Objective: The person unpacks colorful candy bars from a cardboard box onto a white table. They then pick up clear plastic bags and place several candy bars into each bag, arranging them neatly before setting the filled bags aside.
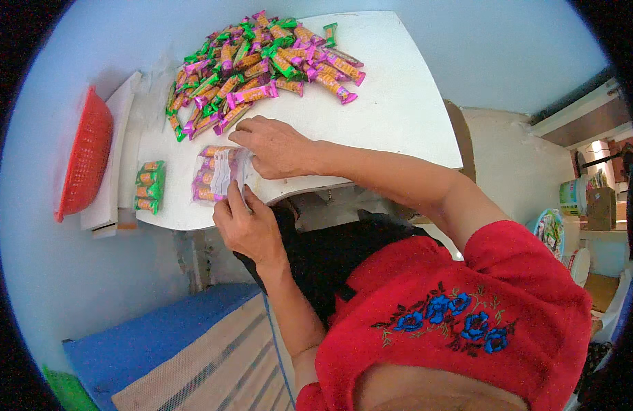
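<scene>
A clear plastic bag (223, 172) lies on the white table, near its front edge. Several purple-and-orange wrapped snack bars (205, 178) sit stacked in a row inside it. My left hand (250, 231) pinches the bag's right edge between thumb and fingers. Curled over the upper right corner of the bag is my right hand (275, 146); whether its fingers grip the film is hidden. Left of the bag lies a group of several green-wrapped bars (150, 187), side by side. Beyond my right hand spreads a large heap of purple and green wrapped bars (254, 67).
The white table (398, 113) has a curved front edge close to my body. A red plastic basket (87, 154) leans at the left beside a white board (122, 128). Below stands a blue-edged slatted bench (193, 318). Tubs and a cardboard box (601, 208) stand far right.
</scene>
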Available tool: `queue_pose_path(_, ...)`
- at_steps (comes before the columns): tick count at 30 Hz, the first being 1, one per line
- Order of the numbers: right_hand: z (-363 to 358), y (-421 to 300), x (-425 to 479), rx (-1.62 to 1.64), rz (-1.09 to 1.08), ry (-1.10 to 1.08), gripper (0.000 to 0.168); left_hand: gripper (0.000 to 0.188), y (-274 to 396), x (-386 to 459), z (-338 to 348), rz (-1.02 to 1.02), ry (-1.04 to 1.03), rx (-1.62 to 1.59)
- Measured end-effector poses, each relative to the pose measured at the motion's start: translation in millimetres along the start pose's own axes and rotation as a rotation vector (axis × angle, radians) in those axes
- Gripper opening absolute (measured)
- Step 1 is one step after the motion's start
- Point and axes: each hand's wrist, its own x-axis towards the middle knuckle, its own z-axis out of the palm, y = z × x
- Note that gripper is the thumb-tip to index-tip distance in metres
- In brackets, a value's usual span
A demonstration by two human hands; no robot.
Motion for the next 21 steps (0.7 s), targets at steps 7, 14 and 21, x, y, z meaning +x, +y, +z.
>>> queue_pose_path(7, -89, 26, -36, -0.456, 0.235, 0.118, 0.027, 0.013, -3, -3, 6, 0.051, 0.083, -0.071)
queue_pose_path(14, -88, 69, -63, -0.581, 0.456, 0.095, 0.027, 0.013, 13, 6, 15, 0.039, 0.087, -0.182)
queue_pose_path(21, -97, 62, -66, -0.347, 0.519, 0.001, 0.021, 0.01, 17, 9, 9, 0.01, 0.108, -0.185)
